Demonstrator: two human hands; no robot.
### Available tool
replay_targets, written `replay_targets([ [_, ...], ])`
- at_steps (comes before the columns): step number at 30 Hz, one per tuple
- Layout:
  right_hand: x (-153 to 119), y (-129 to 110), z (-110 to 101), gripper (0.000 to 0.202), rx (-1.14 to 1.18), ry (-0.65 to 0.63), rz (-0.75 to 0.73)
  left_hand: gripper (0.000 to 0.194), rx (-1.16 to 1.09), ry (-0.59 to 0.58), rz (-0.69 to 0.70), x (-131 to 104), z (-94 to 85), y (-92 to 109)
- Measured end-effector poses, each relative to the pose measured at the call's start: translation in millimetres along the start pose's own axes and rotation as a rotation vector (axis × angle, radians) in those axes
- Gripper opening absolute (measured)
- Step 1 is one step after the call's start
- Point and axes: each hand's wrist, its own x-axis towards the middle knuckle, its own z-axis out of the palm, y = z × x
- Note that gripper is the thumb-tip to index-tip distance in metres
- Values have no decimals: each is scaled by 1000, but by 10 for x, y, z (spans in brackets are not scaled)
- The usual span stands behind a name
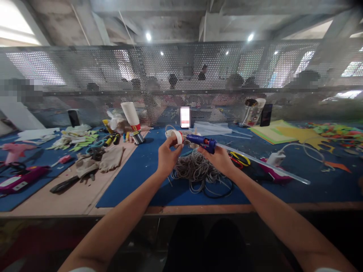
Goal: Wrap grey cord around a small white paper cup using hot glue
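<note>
My left hand [168, 154] has its fingers closed round a small white paper cup [178, 137] with a red part, held above the blue mat [127, 177]. In my right hand [217, 155] is a blue glue gun [202, 141], its tip pointing left at the cup's red part; whether they touch is unclear. A long clear glue stick [263, 163] sticks out of the gun's back toward the right. Below both hands lies a tangled heap of grey cord [194, 168]. Yellow-handled scissors [241, 158] rest just right of my right hand.
Stacked paper cups [130, 113] lean at the back left, near gloves [112, 158] and markers. A pink glue gun [18, 151] lies far left. Yellow and green sheets [269, 132], a white plug [275, 158] and its cable are on the right. A perforated metal screen [159, 83] stands behind.
</note>
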Motion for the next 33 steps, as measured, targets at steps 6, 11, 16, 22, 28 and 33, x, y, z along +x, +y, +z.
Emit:
replay_targets([
  [6,-1,-13,-8,46,-30,16,11,22,171,29,61,-17,-3,-22],
  [11,4,-56,-24,43,-42,2,7,21,212,33,91,-24,-8,-1],
  [16,10,-38,-18,45,-23,-6,18,21,214,35,96,-30,-17,-3],
  [22,13,-13,-11,45,-24,-9,14,23,193,22,96,-29,-24,-5],
  [28,10,-37,-11,42,-18,-9,37,24,166,20,94,-33,-27,13],
  [33,11,-14,-6,44,-9,-14,44,25,150,12,78,-36,-30,18],
])
